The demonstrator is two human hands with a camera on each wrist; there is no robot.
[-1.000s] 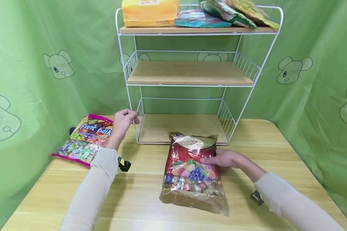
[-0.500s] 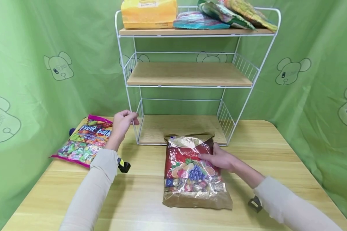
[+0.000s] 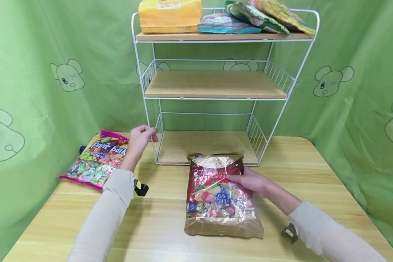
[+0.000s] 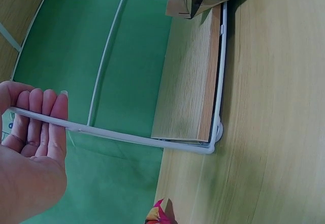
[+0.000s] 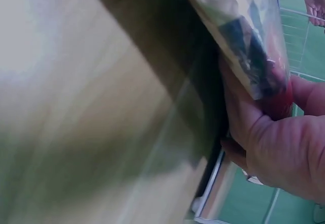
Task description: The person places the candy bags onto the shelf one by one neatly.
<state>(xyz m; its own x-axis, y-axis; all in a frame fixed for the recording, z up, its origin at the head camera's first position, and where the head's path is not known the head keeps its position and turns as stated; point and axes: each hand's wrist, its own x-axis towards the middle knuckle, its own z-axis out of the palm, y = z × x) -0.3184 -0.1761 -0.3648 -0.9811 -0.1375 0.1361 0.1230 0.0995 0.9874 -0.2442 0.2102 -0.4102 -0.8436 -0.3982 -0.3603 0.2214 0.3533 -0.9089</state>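
My right hand (image 3: 253,180) holds a red and gold bag of mixed fruit candy (image 3: 213,189) by its right side, thumb on the printed front and fingers beneath. The bag's top end overlaps the front edge of the bottom shelf (image 3: 203,140) in the head view. In the right wrist view, the hand (image 5: 277,132) wraps the edge of the bag (image 5: 254,46). My left hand (image 3: 141,138) grips the left front post of the white wire rack (image 3: 145,109). The left wrist view shows its fingers (image 4: 48,107) curled around the white post (image 4: 117,135).
A pink-edged bag of fruit candy (image 3: 99,160) lies on the table (image 3: 157,218) left of the rack. On the top shelf (image 3: 216,36) are a yellow package (image 3: 170,16), a teal bag (image 3: 227,23) and other bags. Green cloth (image 3: 101,91) hangs behind.
The candy bag has turned slightly straighter, its top end shifting left and its bottom end rising in the view, with my right hand moving along. My left hand stays on the post.
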